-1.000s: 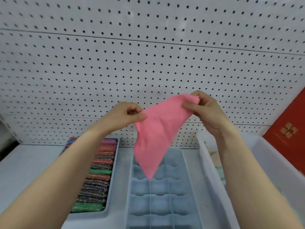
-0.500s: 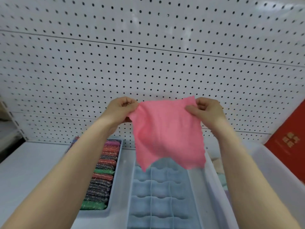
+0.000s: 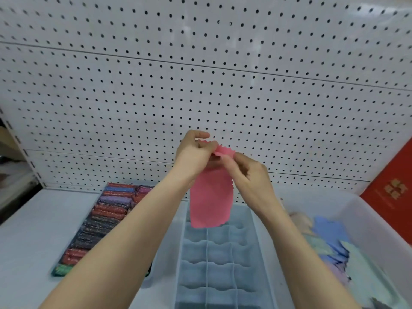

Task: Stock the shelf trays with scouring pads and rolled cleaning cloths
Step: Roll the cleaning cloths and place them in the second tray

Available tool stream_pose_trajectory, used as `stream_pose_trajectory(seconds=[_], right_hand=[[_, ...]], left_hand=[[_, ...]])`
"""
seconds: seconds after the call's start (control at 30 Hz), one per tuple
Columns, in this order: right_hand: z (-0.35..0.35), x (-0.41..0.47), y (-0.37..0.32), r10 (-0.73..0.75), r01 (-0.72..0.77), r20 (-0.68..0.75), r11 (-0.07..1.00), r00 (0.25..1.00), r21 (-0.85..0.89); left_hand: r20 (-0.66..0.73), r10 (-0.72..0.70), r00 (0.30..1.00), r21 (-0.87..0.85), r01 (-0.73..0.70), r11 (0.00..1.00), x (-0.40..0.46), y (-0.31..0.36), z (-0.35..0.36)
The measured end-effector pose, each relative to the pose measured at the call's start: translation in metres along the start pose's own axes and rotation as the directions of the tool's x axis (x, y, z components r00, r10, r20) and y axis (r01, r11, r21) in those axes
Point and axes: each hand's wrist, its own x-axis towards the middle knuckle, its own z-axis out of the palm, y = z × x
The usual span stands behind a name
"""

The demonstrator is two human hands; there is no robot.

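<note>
Both hands, left hand (image 3: 192, 152) and right hand (image 3: 247, 172), pinch the pink cloth (image 3: 210, 197), seemingly folded, hanging toward six o'clock above the divided tray (image 3: 214, 264).

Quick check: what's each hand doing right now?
Left hand: pinching the top edge of the pink scallop-edged cleaning cloth.
Right hand: pinching the same cloth's top edge, beside the left hand.

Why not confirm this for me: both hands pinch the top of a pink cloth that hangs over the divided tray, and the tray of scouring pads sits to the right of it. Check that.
One detail is wrong. In the head view the left hand and right hand do pinch the pink cloth above the divided tray, but the tray of scouring pads sits to its left, not its right.
</note>
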Motion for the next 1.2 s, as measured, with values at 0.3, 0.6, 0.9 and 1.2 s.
stream_pose_trajectory(seconds=[0.3,0.6,0.9,1.2], right_hand=[[-0.026,0.008,-0.001,0.013,-0.059,0.203,0.974,0.979,0.221],[-0.063,0.011,-0.004,0.047,-0.151,0.31,0.936,0.95,0.319],[-0.066,0.002,0.006,0.16,-0.205,0.237,0.962,0.958,0.179],[-0.05,0.032,-0.001,0.278,-0.27,-0.003,0.934,0.961,-0.234]], left_hand=[[0.01,-0.079,0.997,0.171,0.076,0.982,-0.005,-0.025,-0.034],[0.485,-0.244,0.84,-0.165,0.362,0.918,-0.005,-0.044,-0.027],[0.388,-0.036,0.921,-0.128,0.093,0.987,-0.015,-0.031,-0.033],[0.268,-0.066,0.961,0.077,0.047,0.996,-0.002,-0.032,-0.03]])
